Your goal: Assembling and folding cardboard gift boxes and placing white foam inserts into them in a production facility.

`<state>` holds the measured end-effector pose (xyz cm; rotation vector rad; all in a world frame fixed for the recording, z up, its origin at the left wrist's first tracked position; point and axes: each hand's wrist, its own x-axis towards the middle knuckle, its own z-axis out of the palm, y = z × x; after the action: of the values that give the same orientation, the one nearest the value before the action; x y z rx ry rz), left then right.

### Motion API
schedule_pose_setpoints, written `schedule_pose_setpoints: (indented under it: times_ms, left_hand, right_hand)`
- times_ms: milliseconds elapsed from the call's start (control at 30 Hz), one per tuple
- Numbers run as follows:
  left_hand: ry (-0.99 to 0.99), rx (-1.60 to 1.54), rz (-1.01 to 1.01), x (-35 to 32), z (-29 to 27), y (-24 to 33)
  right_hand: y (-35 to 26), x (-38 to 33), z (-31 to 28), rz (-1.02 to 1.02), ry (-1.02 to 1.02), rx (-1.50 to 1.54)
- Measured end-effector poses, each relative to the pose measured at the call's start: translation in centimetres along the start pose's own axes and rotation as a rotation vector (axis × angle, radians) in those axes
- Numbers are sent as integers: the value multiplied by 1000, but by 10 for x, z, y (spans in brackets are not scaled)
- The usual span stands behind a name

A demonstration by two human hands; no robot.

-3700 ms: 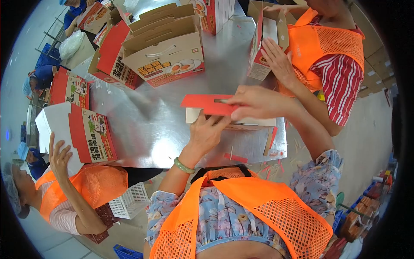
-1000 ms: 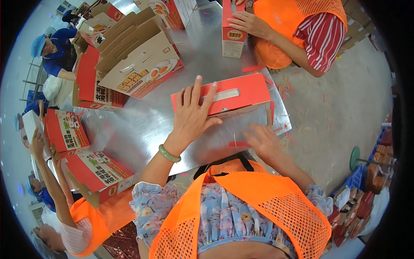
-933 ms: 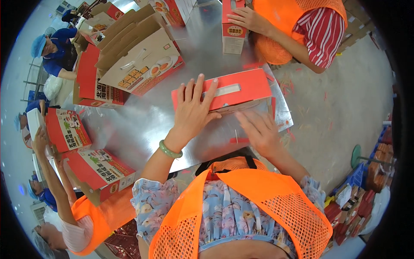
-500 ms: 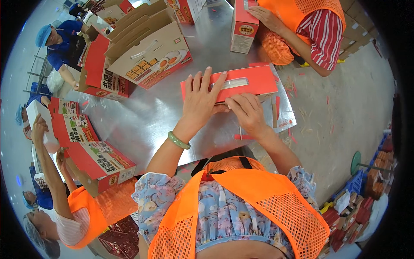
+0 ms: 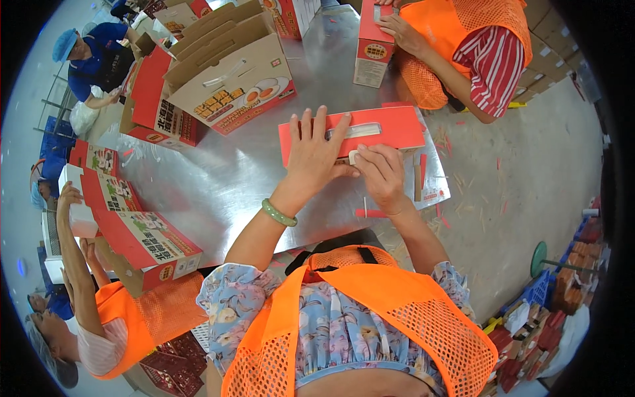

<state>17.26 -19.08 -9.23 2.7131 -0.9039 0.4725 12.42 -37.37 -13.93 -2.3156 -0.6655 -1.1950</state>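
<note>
A closed red carton box (image 5: 400, 126) with a pale plastic carry handle (image 5: 362, 130) on its top lies in front of me on the metal table. My left hand (image 5: 312, 145), with a green bangle at the wrist, rests across the carton's left part, fingers spread over the top and thumb along the near side. My right hand (image 5: 382, 173) is at the near edge, its fingers bent over the rim just below the handle. A small whitish bit shows by its fingertips; what it is I cannot tell.
Open cartons (image 5: 231, 92) crowd the table's far left, more red cartons (image 5: 149, 241) its near left. A co-worker in an orange vest (image 5: 443, 40) handles an upright red carton (image 5: 375, 49) at far right. Another person lifts a white box (image 5: 79, 212). Scraps litter the floor (image 5: 489, 178).
My right fingers have shifted slightly at the carton's near edge, and a whitish bit now shows beside them. My left hand stays spread on top. The person at left has lowered the white box.
</note>
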Motion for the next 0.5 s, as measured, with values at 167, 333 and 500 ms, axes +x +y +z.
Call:
schedule_pose_setpoints:
  times_ms: [167,333,500]
  left_hand:
    - [-28,28,-47,2,0,4]
    - [-54,27,-48,1,-3,4]
    - [-83,31,-84,2,-5,10]
  right_hand:
    - [13,-10,-2,-171,-34,88]
    - [15,5,-10,-190,-89,122]
    - [17,12,-12,-78,-161,167]
